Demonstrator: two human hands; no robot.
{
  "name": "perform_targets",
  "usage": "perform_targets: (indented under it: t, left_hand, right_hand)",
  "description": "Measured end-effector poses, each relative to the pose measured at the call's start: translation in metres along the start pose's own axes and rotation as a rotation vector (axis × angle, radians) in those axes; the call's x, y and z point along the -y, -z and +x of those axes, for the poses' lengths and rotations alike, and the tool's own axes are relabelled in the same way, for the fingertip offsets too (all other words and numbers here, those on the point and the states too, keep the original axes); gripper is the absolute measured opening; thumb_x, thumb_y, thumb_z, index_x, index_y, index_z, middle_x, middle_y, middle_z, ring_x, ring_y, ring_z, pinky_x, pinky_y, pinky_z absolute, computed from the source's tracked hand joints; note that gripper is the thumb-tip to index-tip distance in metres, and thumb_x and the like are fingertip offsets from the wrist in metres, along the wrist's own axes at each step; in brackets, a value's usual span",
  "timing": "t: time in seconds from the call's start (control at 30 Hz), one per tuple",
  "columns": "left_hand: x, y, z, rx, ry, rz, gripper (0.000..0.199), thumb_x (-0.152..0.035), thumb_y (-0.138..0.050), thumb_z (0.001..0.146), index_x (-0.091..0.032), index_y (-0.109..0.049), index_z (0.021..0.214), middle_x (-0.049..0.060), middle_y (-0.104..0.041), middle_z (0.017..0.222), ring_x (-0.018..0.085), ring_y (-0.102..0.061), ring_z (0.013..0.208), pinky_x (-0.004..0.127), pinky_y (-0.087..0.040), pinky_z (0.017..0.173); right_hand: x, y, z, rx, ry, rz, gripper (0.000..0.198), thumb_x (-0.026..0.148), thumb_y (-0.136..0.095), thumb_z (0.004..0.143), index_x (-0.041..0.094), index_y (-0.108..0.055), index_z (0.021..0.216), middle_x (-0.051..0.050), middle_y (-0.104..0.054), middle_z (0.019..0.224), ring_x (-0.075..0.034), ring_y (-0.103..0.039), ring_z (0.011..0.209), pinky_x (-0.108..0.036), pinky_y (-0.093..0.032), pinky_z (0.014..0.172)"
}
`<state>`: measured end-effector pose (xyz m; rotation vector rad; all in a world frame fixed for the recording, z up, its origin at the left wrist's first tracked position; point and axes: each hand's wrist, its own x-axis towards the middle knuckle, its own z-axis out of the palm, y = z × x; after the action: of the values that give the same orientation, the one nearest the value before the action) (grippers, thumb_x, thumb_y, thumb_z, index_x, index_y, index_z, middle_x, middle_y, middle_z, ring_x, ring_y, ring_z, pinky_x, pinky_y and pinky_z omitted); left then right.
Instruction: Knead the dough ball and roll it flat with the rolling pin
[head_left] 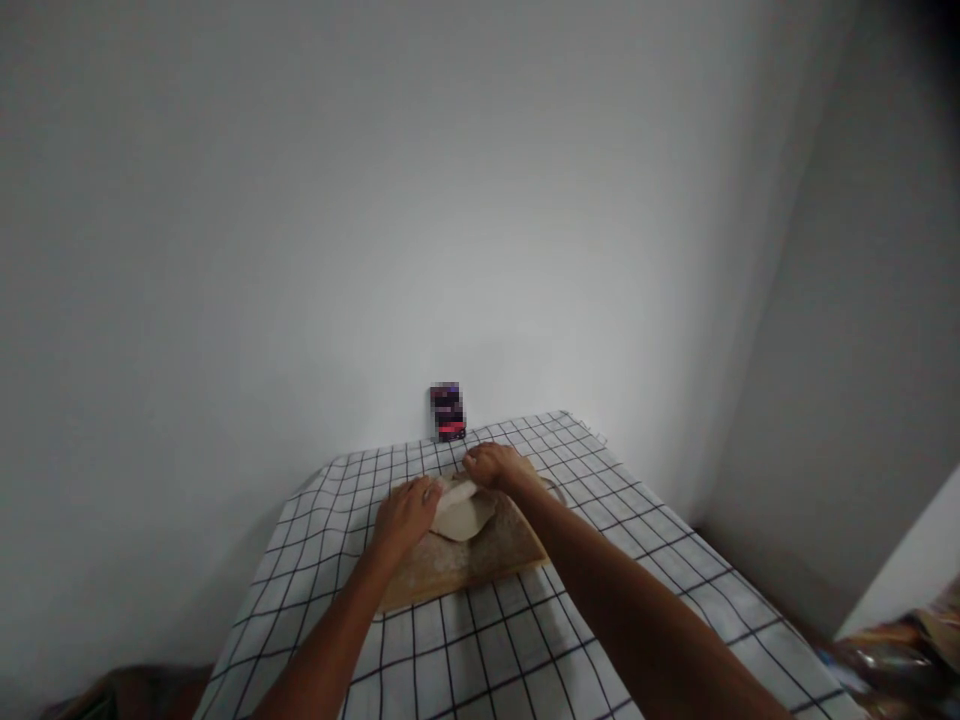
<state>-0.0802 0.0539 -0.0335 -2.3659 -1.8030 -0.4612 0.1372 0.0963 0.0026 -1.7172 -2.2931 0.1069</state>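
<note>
A flat, pale sheet of dough (466, 518) lies on a floured wooden board (480, 562). Across its far part runs a flour-whitened rolling pin (456, 493), slanting up toward the right. My left hand (409, 510) rests over the pin's left end, its fingers curled down onto it. Around the right end, farther from me, my right hand (493, 467) is closed. Both hands hide the ends of the pin, and the right one covers part of the board's far side.
The board sits on a table with a white, black-checked cloth (517, 640). A phone-like dark upright object (448, 412), blurred, leans at the wall (480, 250) behind. A round pale rim (556, 490) shows right of the board. Blurred packages (900, 650) stand at lower right.
</note>
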Motion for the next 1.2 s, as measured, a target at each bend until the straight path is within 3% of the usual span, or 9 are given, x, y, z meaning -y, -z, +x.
perform_targets:
  t: [0.23, 0.37, 0.5, 0.77, 0.97, 1.1, 1.2]
  left_hand:
    - [0.001, 0.001, 0.006, 0.047, 0.081, -0.038, 0.053, -0.045, -0.033, 0.107, -0.015, -0.062, 0.139, 0.013, -0.068, 0.143, 0.024, -0.062, 0.133, 0.036, -0.047, 0.112]
    - [-0.005, 0.005, -0.002, 0.015, 0.020, -0.009, 0.048, -0.040, -0.034, 0.107, -0.017, -0.066, 0.132, 0.012, -0.071, 0.138, 0.025, -0.065, 0.127, 0.039, -0.049, 0.111]
    - [-0.013, 0.009, -0.015, -0.070, -0.041, -0.003, 0.046, -0.041, -0.034, 0.106, -0.020, -0.067, 0.130, 0.009, -0.072, 0.135, 0.025, -0.063, 0.129, 0.039, -0.045, 0.116]
    - [-0.023, 0.020, -0.034, -0.041, -0.042, -0.102, 0.052, -0.048, -0.041, 0.103, -0.025, -0.060, 0.145, 0.006, -0.060, 0.154, 0.027, -0.054, 0.143, 0.045, -0.044, 0.120]
    - [-0.028, 0.022, -0.035, 0.005, 0.016, -0.071, 0.053, -0.049, -0.039, 0.103, -0.023, -0.061, 0.144, 0.009, -0.063, 0.150, 0.031, -0.062, 0.135, 0.049, -0.052, 0.111]
    - [-0.024, 0.011, -0.026, -0.073, -0.035, -0.026, 0.050, -0.044, -0.033, 0.106, -0.019, -0.066, 0.134, 0.011, -0.069, 0.143, 0.028, -0.062, 0.134, 0.043, -0.045, 0.119]
    - [-0.015, 0.003, -0.013, -0.064, -0.037, 0.002, 0.047, -0.042, -0.032, 0.107, -0.020, -0.068, 0.127, 0.011, -0.072, 0.137, 0.026, -0.063, 0.131, 0.042, -0.044, 0.118]
  right_hand:
    - [0.001, -0.004, -0.002, -0.006, -0.062, -0.011, 0.046, 0.040, -0.036, 0.107, 0.021, -0.077, 0.117, -0.015, -0.076, 0.123, -0.028, -0.071, 0.112, -0.040, -0.053, 0.093]
    - [-0.002, -0.005, -0.024, -0.044, -0.058, -0.043, 0.050, 0.041, -0.033, 0.108, 0.020, -0.078, 0.109, -0.016, -0.077, 0.117, -0.028, -0.072, 0.107, -0.040, -0.052, 0.092]
    - [-0.002, -0.005, -0.058, -0.154, 0.052, -0.079, 0.046, 0.036, -0.034, 0.109, 0.020, -0.077, 0.108, -0.014, -0.076, 0.122, -0.028, -0.066, 0.120, -0.045, -0.042, 0.109]
    - [0.002, -0.021, -0.117, -0.155, 0.010, 0.032, 0.046, 0.043, -0.036, 0.110, 0.024, -0.062, 0.144, -0.009, -0.060, 0.152, -0.022, -0.049, 0.146, -0.045, -0.025, 0.126]
    - [-0.006, -0.016, -0.091, -0.176, 0.088, 0.008, 0.047, 0.043, -0.030, 0.112, 0.027, -0.070, 0.129, -0.007, -0.063, 0.148, -0.025, -0.048, 0.144, -0.049, -0.027, 0.122]
    - [-0.011, -0.013, -0.054, -0.134, 0.087, -0.005, 0.047, 0.041, -0.032, 0.111, 0.024, -0.074, 0.119, -0.010, -0.072, 0.132, -0.028, -0.057, 0.134, -0.050, -0.032, 0.118]
    - [-0.013, -0.011, -0.030, -0.070, 0.052, 0.006, 0.049, 0.042, -0.031, 0.110, 0.024, -0.075, 0.115, -0.011, -0.075, 0.127, -0.027, -0.063, 0.125, -0.048, -0.039, 0.112]
